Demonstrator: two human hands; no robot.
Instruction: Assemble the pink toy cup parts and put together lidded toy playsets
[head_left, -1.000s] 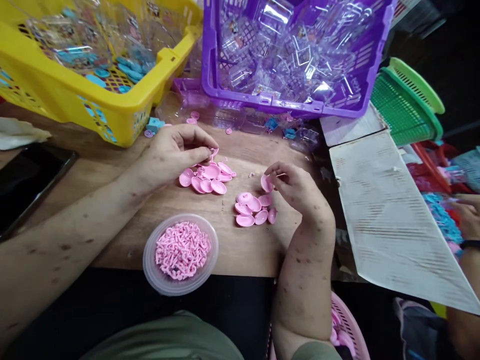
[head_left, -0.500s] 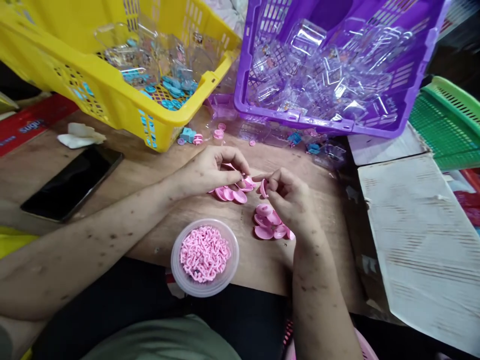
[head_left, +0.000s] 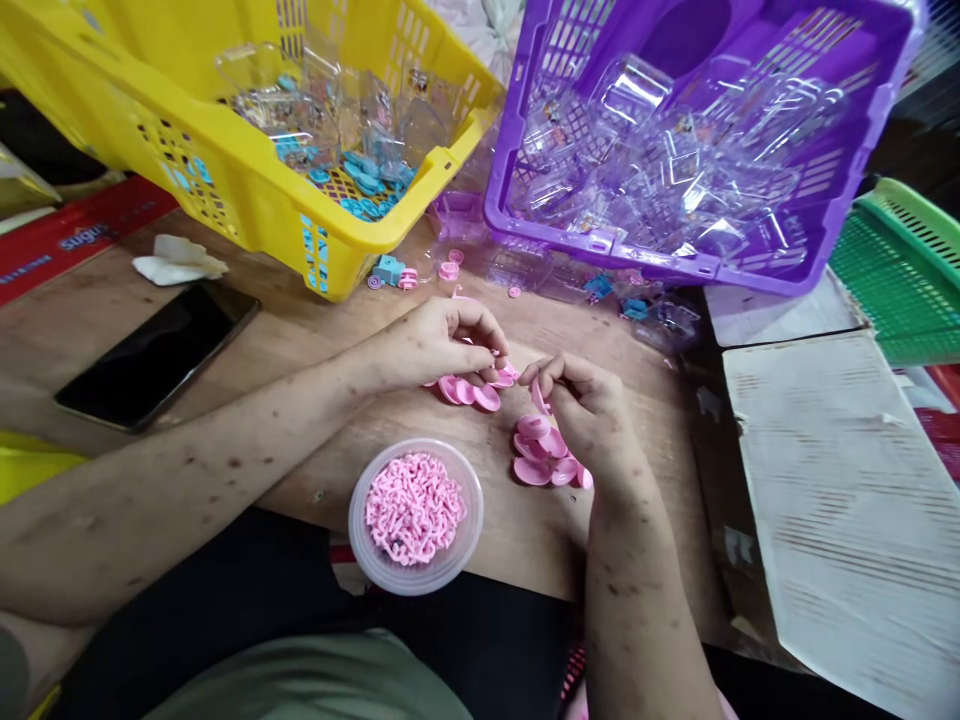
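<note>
My right hand (head_left: 589, 405) pinches a small pink oval plastic piece (head_left: 539, 398) between thumb and fingers, above a pile of similar pink pieces (head_left: 551, 447). My left hand (head_left: 454, 340) is closed in a pinch over another group of pink oval pieces (head_left: 466, 392). What its fingertips hold is too small and hidden to make out. The two hands' fingertips are a short gap apart. Nearer my body stands a round clear tub (head_left: 474, 520) holding many little pink curled plastic parts (head_left: 415, 508).
A yellow basket (head_left: 247, 190) with clear packs and blue parts stands at the back left. Beside it is a purple basket (head_left: 600, 243) of clear plastic shells. A phone (head_left: 157, 355) lies left, white cardboard (head_left: 840, 480) right. Small blue and pink parts (head_left: 390, 270) lie between.
The whole view has shifted slightly. The pink piece in my right hand has turned more upright and sits deeper in the fingers. My left hand keeps nearly the same pose.
</note>
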